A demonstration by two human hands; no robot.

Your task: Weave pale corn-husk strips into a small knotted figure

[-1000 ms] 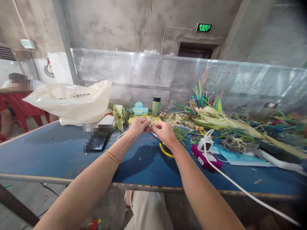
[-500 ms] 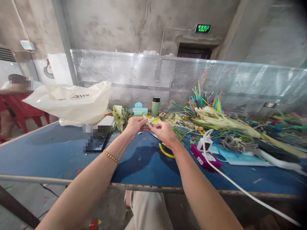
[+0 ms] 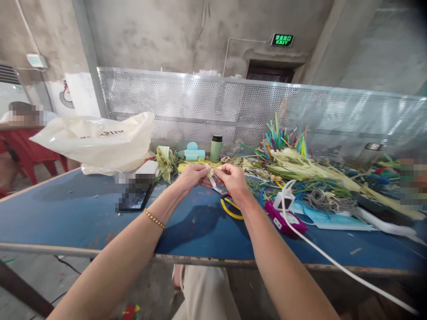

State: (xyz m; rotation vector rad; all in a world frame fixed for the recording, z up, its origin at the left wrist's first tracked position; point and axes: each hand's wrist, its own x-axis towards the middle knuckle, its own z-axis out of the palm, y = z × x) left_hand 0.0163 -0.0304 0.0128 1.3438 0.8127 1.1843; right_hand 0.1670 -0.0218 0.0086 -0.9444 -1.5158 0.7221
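Note:
Above the table's middle, my left hand (image 3: 195, 174) pinches a pale strip, which looks like corn husk (image 3: 212, 182). My right hand (image 3: 231, 178) has its thumb and fingers closed on the same strip from the other side. Part of the strip hangs down between the two hands, and its ends are hidden by the fingers. Below my right hand lie yellow-handled scissors (image 3: 230, 210), partly covered by the wrist. A yellow sheet-like thing (image 3: 183, 167) shows just behind the fingers.
On the blue table (image 3: 83, 218) are a dark tablet-like device (image 3: 142, 198), a white bag (image 3: 100, 144), a green bottle (image 3: 216, 148), a purple power strip (image 3: 285, 220) with a white cable, a blue mask (image 3: 336, 220) and piled husks (image 3: 303, 169). A person sits at far left.
My right hand has turned and shifted slightly up, away from the scissors. The strip now hangs downward between my hands instead of pointing up to the left. Both hands keep hold.

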